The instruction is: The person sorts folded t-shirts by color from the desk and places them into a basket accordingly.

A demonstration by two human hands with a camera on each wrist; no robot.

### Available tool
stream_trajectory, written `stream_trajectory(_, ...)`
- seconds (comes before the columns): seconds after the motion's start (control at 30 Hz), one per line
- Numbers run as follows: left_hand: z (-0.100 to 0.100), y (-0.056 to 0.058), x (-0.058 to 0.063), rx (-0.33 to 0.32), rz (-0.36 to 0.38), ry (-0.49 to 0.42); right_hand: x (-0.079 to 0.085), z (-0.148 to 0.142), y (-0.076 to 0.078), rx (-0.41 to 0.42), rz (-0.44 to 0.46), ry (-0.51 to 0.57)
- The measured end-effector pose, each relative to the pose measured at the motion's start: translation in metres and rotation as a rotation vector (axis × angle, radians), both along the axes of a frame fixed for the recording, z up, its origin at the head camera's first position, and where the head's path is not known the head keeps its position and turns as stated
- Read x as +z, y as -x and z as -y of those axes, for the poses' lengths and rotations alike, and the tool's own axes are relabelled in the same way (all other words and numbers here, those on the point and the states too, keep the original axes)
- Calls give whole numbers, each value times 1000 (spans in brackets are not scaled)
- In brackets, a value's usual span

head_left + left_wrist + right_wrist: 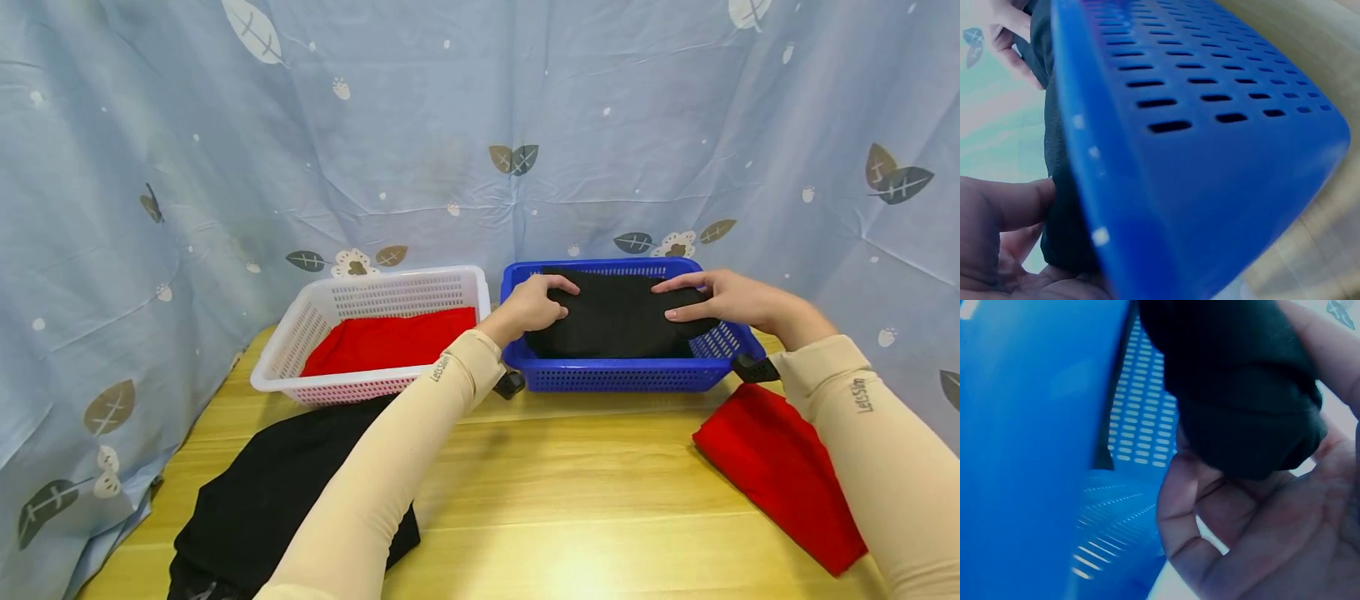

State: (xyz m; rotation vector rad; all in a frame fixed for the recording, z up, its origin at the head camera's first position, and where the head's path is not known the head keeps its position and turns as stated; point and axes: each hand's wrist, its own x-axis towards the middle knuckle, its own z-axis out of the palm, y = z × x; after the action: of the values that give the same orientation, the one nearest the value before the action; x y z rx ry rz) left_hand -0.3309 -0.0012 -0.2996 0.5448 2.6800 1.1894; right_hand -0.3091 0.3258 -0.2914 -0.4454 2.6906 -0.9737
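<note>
The folded black cloth [611, 317] lies between the two hands' fingers, within the blue basket [607, 377]; its end under the right fingers is raised off the slotted plastic. The left hand [534, 307] pinches one end, thumb on one face and fingers beneath. The right hand [738, 300] has its fingers curled round the rolled-over opposite end.

The step in hand looks like settling this cloth into the basket. Done well, it calls for both hands sinking at one pace, so the middle stays flat and neither end bunches. The right end, thick and rounded, probably needs the firmer hold until it touches down; soft fabric may slump if one side lets go first. Sliding the fingers out sideways, thumbs last, should spare the fold. The basket's near rim runs just below both hands, so the wrists are best held high enough not to nudge it.

Left of the left fingers, the white basket [360, 380] holds a red cloth [390, 340]. Nearer the body than the right fingers, another red cloth [783, 475] lies on the table [555, 475].
</note>
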Motion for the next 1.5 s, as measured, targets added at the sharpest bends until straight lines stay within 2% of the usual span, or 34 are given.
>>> stream_trajectory(0.27,-9,1,-8,-13,-114,162,-2,5,3,40,-28,-94)
stream_trajectory(0.53,-12,-1,-18,-38,-125,252,-4,14,2,76,-14,-150)
stream_trajectory(0.77,-12,1,-27,-27,-114,271,-9,20,2,104,-30,-217)
stream_trajectory(1.13,-18,-5,-28,-23,-140,360,-11,14,-5,124,-37,-331)
stream_trajectory(1.33,-19,-10,-24,-5,-144,414,-11,15,-6,138,-25,-366)
stream_trajectory(1.5,-18,-13,-20,-12,-184,468,-8,18,-6,135,-22,-387)
